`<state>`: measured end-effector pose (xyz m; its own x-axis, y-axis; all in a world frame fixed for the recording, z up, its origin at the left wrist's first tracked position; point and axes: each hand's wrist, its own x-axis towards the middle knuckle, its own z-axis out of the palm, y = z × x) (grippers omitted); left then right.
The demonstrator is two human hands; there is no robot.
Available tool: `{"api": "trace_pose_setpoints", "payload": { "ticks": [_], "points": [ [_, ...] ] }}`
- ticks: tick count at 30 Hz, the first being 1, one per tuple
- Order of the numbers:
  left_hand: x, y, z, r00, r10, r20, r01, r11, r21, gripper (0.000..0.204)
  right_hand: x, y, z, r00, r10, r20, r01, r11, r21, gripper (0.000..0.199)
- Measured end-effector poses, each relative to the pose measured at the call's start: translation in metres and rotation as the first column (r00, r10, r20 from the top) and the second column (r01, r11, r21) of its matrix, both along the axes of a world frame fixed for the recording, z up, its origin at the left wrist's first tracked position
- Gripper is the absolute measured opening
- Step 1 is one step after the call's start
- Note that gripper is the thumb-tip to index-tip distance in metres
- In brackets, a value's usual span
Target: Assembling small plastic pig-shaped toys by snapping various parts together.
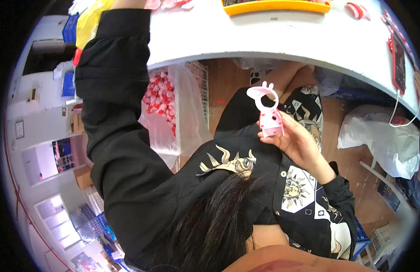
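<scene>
Pink piece (267, 121) between fingers (282, 142) of the right hand (303, 146), ring (266, 109) beyond them.

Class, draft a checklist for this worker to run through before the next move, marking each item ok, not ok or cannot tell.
1. Right hand has a grip on the pink figure: ok, thumb and fingers hold it.
2. Left hand in sight: not ok, it is beyond the upper edge; the black sleeve leads there.
3. Contents of the yellow tray identifiable: cannot tell, the picture cuts them off.
4. Phone apart from the right hand: ok, it lies on the white table, far right.
</scene>
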<state>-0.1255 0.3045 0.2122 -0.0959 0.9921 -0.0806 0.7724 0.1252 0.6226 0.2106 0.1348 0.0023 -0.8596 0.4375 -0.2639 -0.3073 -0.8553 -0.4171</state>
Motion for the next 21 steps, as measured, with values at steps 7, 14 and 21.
{"api": "trace_pose_setpoints", "payload": {
  "ticks": [7, 14, 21],
  "points": [
    [-0.012, -0.139, -0.019, 0.97, 0.232, 0.07, -0.238, 0.967, 0.091, 0.038, 0.009, -0.005, 0.017, 0.993, -0.104, 0.052, 0.1, 0.992, 0.075, 0.044],
    [-0.06, -0.286, -0.16, 0.835, 0.406, 0.372, -0.294, 0.9, -0.323, 0.037, 0.001, 0.004, 0.037, 0.989, -0.139, 0.057, 0.119, 0.955, 0.271, 0.056],
    [-0.01, -0.473, -0.51, 0.611, 0.741, 0.279, -0.375, 0.582, -0.722, 0.031, -0.083, 0.071, 0.07, 0.995, 0.03, -0.097, 0.001, 0.953, 0.303, 0.057]
  ]
}}
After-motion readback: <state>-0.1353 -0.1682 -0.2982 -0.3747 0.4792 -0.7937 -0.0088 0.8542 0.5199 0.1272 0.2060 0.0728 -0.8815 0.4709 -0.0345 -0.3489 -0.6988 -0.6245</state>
